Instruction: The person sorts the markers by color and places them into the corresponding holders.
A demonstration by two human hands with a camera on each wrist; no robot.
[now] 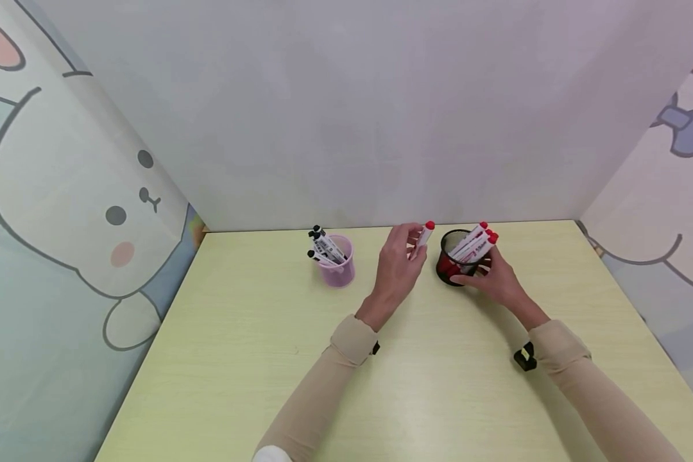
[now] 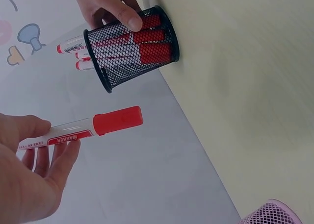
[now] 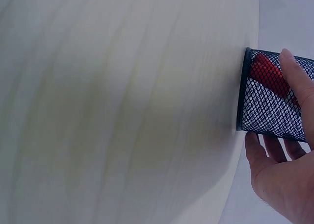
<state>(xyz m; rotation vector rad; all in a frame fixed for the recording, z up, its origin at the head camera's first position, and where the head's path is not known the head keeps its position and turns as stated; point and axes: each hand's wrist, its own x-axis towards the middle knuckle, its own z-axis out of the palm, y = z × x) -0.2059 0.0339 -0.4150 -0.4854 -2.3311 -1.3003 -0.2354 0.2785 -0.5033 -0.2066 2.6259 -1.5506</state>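
A red marker [image 2: 117, 121] with a white barrel is pinched between the thumb and fingers of my left hand [image 1: 400, 260], in the air just left of a black mesh pen cup [image 1: 447, 264]. My right hand [image 1: 499, 277] grips that cup from its right side, with the thumb across the front of the mesh. Several red-and-white markers [image 1: 476, 244] lean inside it, their red lower ends showing through the mesh in the left wrist view. In the right wrist view the cup [image 3: 274, 111] stands on the table between thumb and fingers.
A pink pen cup [image 1: 339, 276] holding several black-and-white markers [image 1: 326, 247] stands to the left on the pale wooden table [image 1: 237, 359]. Behind the table's back edge rises a plain grey-white wall [image 1: 323, 115]. Cartoon-printed panels [image 1: 92, 192] flank both sides.
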